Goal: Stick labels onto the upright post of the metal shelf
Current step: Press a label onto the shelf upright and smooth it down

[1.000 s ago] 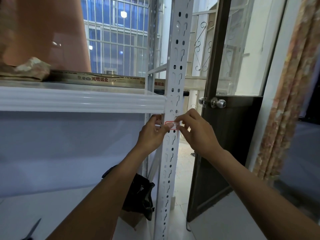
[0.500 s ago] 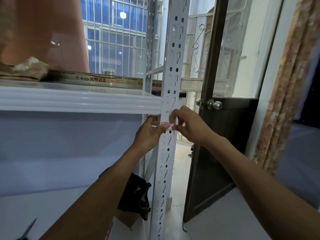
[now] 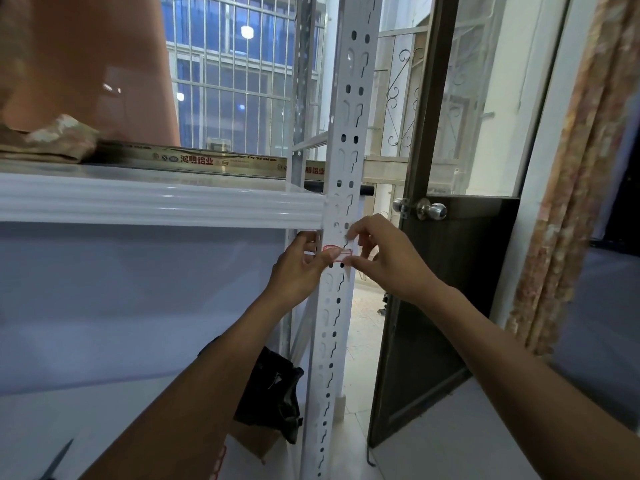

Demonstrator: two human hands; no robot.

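A white perforated upright post (image 3: 348, 116) of the metal shelf runs down the middle of the view. A small white label with a red border (image 3: 341, 251) lies across the post just below the shelf edge. My left hand (image 3: 299, 268) is at the post's left side, its thumb pressing the label's left end. My right hand (image 3: 388, 258) is at the post's right side, thumb and forefinger pinching the label's right end.
The white shelf board (image 3: 156, 206) joins the post from the left, with a cloth bundle (image 3: 52, 142) and a gold strip (image 3: 194, 159) on top. A dark door (image 3: 450, 306) with a knob (image 3: 431, 209) stands open at right. A black bag (image 3: 273, 393) sits below.
My head moved closer, so the post and hands look larger. Both hands stay at the label; the right fingers have shifted slightly along its right end.
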